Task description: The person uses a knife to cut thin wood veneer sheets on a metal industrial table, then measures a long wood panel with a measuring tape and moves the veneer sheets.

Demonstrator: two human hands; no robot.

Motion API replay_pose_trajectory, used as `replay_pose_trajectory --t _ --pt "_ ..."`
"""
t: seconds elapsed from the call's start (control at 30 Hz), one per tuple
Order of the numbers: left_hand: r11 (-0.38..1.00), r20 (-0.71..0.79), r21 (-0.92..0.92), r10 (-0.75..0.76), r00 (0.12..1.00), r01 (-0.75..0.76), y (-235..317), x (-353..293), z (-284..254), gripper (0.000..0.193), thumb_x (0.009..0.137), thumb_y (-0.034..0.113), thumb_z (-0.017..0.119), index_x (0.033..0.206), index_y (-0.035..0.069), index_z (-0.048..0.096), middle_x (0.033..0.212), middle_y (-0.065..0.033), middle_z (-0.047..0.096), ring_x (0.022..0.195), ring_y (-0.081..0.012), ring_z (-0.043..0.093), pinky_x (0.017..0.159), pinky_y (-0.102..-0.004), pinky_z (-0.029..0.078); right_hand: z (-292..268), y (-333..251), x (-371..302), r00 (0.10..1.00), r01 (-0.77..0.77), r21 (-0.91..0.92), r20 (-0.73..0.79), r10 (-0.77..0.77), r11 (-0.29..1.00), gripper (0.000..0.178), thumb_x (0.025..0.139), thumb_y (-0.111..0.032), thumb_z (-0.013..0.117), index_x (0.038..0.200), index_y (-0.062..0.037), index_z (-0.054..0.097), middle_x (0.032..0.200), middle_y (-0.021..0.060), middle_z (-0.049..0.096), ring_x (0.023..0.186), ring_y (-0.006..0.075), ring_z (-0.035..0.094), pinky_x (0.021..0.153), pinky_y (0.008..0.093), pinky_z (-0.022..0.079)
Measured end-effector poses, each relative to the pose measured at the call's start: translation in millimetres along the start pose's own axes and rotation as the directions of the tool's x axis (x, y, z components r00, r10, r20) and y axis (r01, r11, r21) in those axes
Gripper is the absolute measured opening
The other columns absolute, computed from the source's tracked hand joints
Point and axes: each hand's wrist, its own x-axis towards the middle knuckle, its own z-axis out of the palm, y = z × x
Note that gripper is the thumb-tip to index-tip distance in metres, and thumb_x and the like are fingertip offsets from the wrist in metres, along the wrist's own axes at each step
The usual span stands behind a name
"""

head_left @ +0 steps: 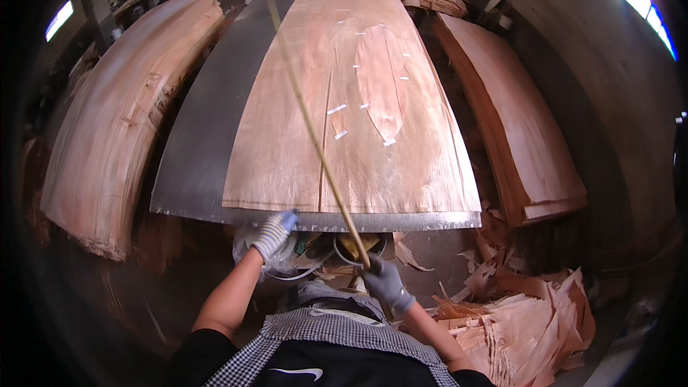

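Head view looks down on a large thin sheet of pale reddish wood veneer (344,100) lying flat on a grey metal-topped work table (208,136); the veneer covers the table's right and middle, and a bare grey strip shows on the left. Several short white tape strips (337,109) already sit across a leaf-shaped patch and along a seam near the sheet's middle, so some joining looks done there. A long dark split running down toward the near edge carries no tape that I can see, so that part seems left to do.

The right hand (387,283), in a grey glove, is closed around the near end of a long thin yellowish stick (315,136), which stretches diagonally across the veneer to the far end of the table. The left hand (274,233), in a striped knit glove, rests with curled fingers at the near table edge, just touching the veneer's border; whether it pinches anything I cannot tell.

Stacks of similar veneer sheets (115,122) lie on both sides, and torn veneer scraps (523,315) are heaped on the floor at the right.
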Motion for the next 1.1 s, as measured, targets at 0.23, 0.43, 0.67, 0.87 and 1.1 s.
replay_pose_trajectory --t 0.23,0.43,0.67,0.87,1.1 --pt "0.631 -0.375 0.774 0.527 0.763 -0.054 31 46 -80 0.039 0.078 0.017 0.059 0.116 0.012 0.058 0.135 -0.0157 0.038 0.123 -0.0334 0.036 0.103 -0.0454 0.027 -14 139 -101 0.992 -0.111 -0.445 -0.101 0.073 0.889 0.03 0.078 -0.033 0.06 0.098 -0.01 0.062 0.08 0.017 0.063 0.077 0.0335 0.062 0.067 0.0406 0.049" --pt "0.325 -0.419 0.82 -0.22 0.881 0.471 4 41 -87 0.048 0.085 0.043 0.046 0.122 0.014 0.054 0.14 -0.0183 0.031 0.129 -0.0291 0.031 0.106 -0.0488 0.016 -4 133 -105 0.999 0.008 -0.633 -0.023 -0.028 0.774 0.031 0.077 -0.037 0.059 0.098 -0.0154 0.064 0.083 0.0146 0.065 0.075 0.032 0.063 0.067 0.041 0.05" --pt "0.83 -0.204 0.548 0.013 0.979 0.103 -22 95 -64 0.037 0.084 0.038 0.041 0.084 0.008 0.063 0.083 -0.0192 0.06 0.078 -0.0362 0.057 0.074 -0.0434 0.043 1 148 -109 0.988 -0.157 -0.61 -0.093 0.126 0.777 0.032 0.076 -0.034 0.06 0.101 -0.0148 0.064 0.089 0.0144 0.065 0.084 0.032 0.063 0.074 0.0404 0.049" --pt "0.261 0.596 0.673 0.362 0.717 -0.692 29 142 -15 0.028 0.087 0.03 0.046 0.098 0.009 0.062 0.099 -0.0131 0.063 0.09 -0.0269 0.058 0.083 -0.0374 0.045 21 166 -85 0.977 -0.108 -0.271 -0.209 0.051 0.957 0.03 0.073 -0.025 0.067 0.098 -0.0078 0.064 0.085 0.0154 0.065 0.079 0.0273 0.065 0.069 0.0332 0.05" --pt "-0.037 -0.113 -0.993 0.032 0.993 -0.112 99 68 -71 0.033 0.086 0.03 0.055 0.105 0.003 0.062 0.108 -0.0061 0.062 0.108 -0.0181 0.051 0.094 -0.0328 0.038 6 156 -110 0.834 -0.249 -0.066 -0.522 0.18 0.966 0.028 0.075 -0.024 0.069 0.088 0.0002 0.064 0.068 0.0146 0.062 0.064 0.0097 0.058 0.06 0.0292 0.046"
